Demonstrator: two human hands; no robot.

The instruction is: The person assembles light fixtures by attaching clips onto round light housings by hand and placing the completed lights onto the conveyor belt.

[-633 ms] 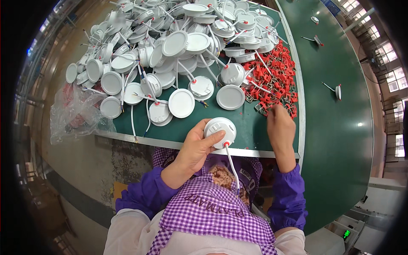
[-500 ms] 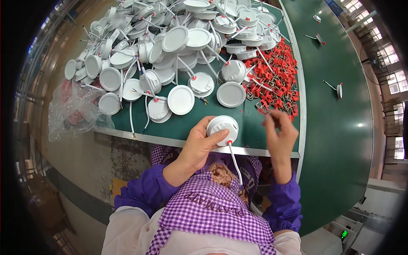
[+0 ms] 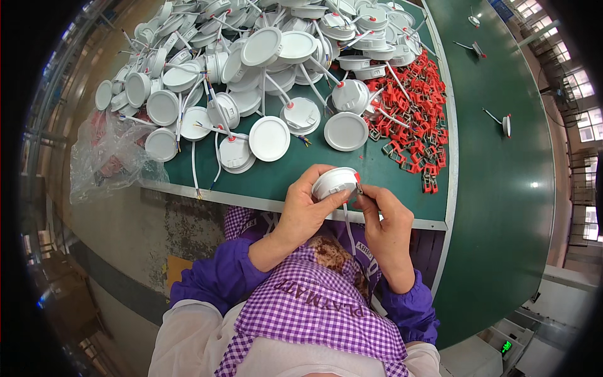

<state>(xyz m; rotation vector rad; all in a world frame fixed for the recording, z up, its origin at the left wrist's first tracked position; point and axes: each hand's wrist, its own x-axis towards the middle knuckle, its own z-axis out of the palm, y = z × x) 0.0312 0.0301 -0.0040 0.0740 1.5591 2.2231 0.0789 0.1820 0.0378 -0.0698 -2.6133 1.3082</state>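
My left hand [image 3: 304,204] grips a round white downlight [image 3: 335,183] above the front edge of the table, its white cable hanging down toward my apron. With pinched fingers, my right hand [image 3: 384,221] holds a small red spring clip [image 3: 358,181] against the right side of the downlight's housing. The fingertips partly cover the clip, so how far it sits on the housing cannot be made out. Ahead of my hands lies a white downlight [image 3: 346,131], face up. To the right is a heap of red clips with metal springs [image 3: 411,107].
A large pile of white downlights with cables [image 3: 251,69] covers the left and back of the green table [image 3: 264,180]. A crumpled clear plastic bag [image 3: 113,160] lies at the left edge. Several downlights rest on a green conveyor [image 3: 502,207] to the right.
My right hand has come from the clip heap to the downlight with a red clip. My left hand has tilted the downlight. Some clips now lie nearer the heap's front.
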